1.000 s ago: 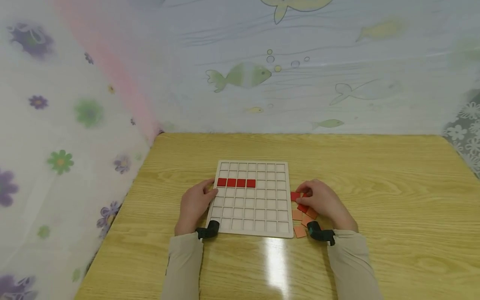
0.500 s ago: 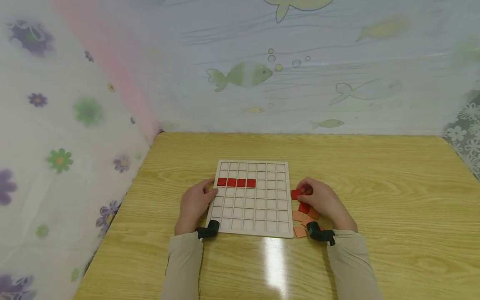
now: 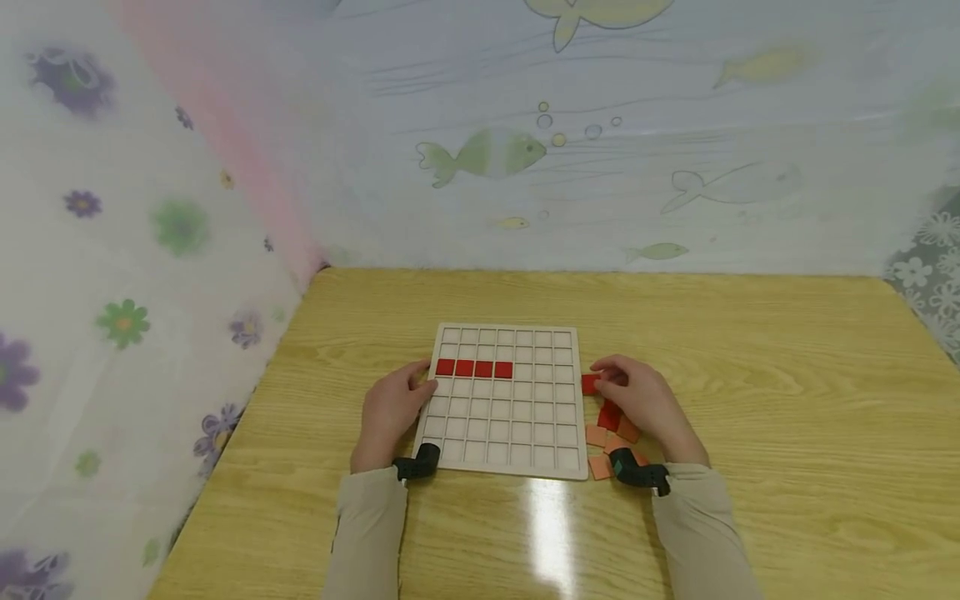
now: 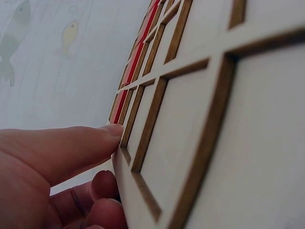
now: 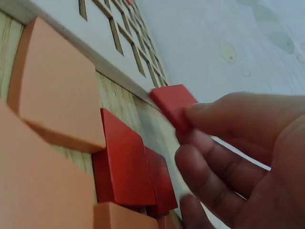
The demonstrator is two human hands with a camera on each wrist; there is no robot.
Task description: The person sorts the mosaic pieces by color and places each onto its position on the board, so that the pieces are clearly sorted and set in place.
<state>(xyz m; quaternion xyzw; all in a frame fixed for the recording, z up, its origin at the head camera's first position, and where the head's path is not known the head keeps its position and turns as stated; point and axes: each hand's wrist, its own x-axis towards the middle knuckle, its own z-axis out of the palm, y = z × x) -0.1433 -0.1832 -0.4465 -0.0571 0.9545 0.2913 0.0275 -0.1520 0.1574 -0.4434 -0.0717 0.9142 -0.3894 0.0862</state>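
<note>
A pale wooden grid board [image 3: 498, 431] lies on the table, with several red tiles [image 3: 483, 368] side by side in its third row from the far edge. My left hand [image 3: 392, 412] grips the board's left edge, its thumb [image 4: 112, 131] on the rim and other fingers against the side. To the right of the board, my right hand [image 3: 647, 402] pinches a red square tile [image 5: 172, 100] between thumb and fingers, above the table beside the board's edge. Below that hand lie loose red tiles [image 5: 126, 162] and several orange tiles [image 5: 59, 86], partly overlapping.
The wood-grain table [image 3: 787, 400] reaches back to a wall covering [image 3: 622, 192] printed with fish. A flowered covering [image 3: 180, 350] borders the left side. Black wrist cameras [image 3: 637, 471] sit near the board's lower corners.
My right hand has drawn the pinched red tile slightly away from the loose pile, toward the far side. The left hand and the row of red tiles stay in place.
</note>
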